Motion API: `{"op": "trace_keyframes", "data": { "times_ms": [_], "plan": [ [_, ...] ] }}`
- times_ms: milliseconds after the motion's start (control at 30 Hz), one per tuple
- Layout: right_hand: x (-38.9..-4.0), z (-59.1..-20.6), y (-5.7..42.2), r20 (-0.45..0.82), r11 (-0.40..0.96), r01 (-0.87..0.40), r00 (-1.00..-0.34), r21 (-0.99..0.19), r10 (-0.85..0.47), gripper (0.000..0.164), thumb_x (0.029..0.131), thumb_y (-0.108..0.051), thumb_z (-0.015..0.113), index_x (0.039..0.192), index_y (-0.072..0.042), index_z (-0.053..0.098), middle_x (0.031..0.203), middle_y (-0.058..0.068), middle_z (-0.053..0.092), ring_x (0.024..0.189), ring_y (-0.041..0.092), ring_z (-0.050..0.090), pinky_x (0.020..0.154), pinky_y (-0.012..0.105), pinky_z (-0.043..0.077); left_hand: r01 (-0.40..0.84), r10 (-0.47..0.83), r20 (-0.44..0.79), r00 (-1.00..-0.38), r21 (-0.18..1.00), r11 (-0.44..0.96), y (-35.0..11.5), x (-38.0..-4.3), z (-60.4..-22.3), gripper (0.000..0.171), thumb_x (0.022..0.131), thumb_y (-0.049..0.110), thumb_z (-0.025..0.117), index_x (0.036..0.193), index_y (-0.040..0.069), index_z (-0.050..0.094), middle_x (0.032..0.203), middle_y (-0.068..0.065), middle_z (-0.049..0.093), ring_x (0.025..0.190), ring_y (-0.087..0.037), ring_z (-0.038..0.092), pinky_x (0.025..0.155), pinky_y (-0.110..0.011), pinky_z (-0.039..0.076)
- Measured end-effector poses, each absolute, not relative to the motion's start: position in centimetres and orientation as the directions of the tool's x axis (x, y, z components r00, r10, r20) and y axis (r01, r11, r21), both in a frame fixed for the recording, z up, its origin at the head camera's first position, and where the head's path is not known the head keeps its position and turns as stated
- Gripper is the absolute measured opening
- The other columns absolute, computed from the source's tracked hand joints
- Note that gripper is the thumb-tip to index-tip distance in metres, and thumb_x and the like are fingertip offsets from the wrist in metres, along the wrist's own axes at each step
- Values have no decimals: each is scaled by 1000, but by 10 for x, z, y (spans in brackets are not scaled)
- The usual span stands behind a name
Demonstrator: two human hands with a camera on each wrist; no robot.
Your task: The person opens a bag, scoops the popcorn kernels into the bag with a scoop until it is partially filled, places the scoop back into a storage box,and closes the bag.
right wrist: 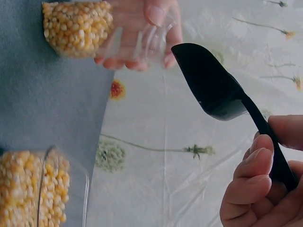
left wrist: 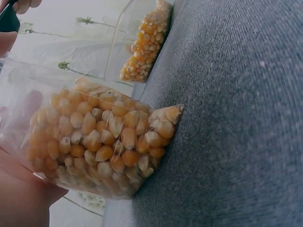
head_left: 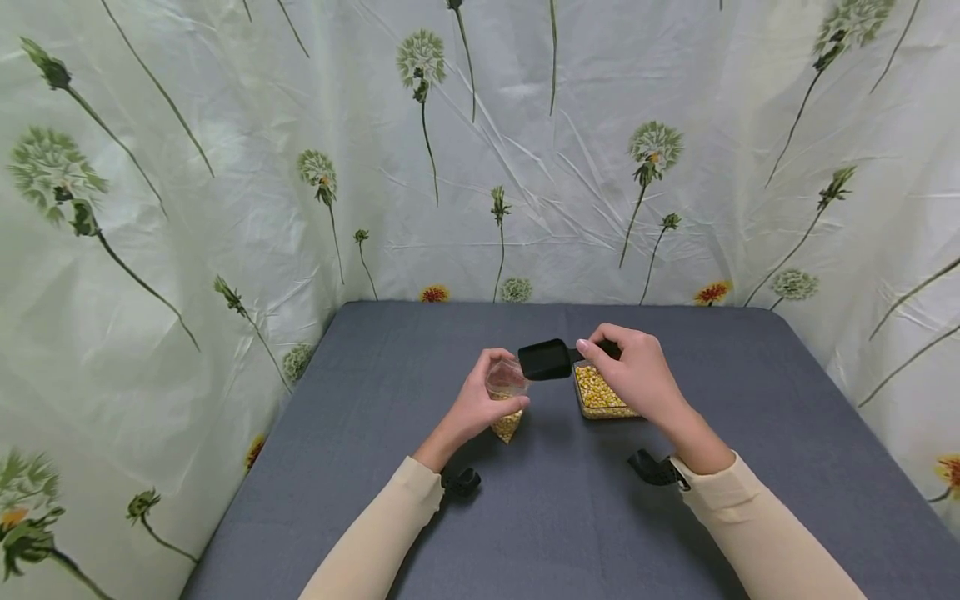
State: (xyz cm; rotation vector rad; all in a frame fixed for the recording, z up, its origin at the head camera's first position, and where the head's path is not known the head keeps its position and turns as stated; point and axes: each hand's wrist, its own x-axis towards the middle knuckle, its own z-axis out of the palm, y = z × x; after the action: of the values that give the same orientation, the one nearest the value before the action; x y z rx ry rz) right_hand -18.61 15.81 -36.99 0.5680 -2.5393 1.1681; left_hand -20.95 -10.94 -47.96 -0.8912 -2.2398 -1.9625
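A clear plastic bag [left wrist: 99,137], partly filled with yellow and pale corn kernels, stands on the table with its mouth upward. My left hand [head_left: 483,397] holds it near the open top, fingers and thumb around the rim. Between thumb and fingers, my right hand [head_left: 636,367] grips the handle of a black scoop [head_left: 545,360]. The scoop's tip is beside and just above the bag's mouth; its bowl shows no kernels in the head view. Below the right hand is a clear container [head_left: 611,412] of corn kernels [right wrist: 28,189], partly covered by that hand.
A blue-grey cloth covers the table [head_left: 555,517]. Behind and at the sides hangs a pale curtain [head_left: 480,150] printed with dandelions. Black straps [head_left: 656,468] are around the wrists.
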Motion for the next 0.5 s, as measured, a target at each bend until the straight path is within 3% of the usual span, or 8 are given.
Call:
{"op": "trace_keyframes", "data": {
  "times_ms": [367, 500],
  "plan": [
    [-193, -370, 192, 307, 628, -320, -942, -710, -134, 35, 101, -46, 60, 86, -15, 68, 57, 5, 53, 47, 23, 47, 49, 35, 40, 419, 415, 356, -837, 906, 67, -110, -198, -459, 56, 90, 4, 75, 135, 4, 41, 118, -22, 63, 110, -38, 61, 94, -40, 50],
    [-196, -375, 203, 245, 651, -252, -964, -716, -104, 40, 101, -48, 59, 87, -12, 68, 60, 7, 56, 48, 23, 48, 51, 37, 41, 424, 412, 365, -835, 904, 58, -109, -201, -464, 55, 90, 4, 75, 134, 3, 42, 117, -19, 63, 109, -35, 61, 94, -40, 49]
  ]
}}
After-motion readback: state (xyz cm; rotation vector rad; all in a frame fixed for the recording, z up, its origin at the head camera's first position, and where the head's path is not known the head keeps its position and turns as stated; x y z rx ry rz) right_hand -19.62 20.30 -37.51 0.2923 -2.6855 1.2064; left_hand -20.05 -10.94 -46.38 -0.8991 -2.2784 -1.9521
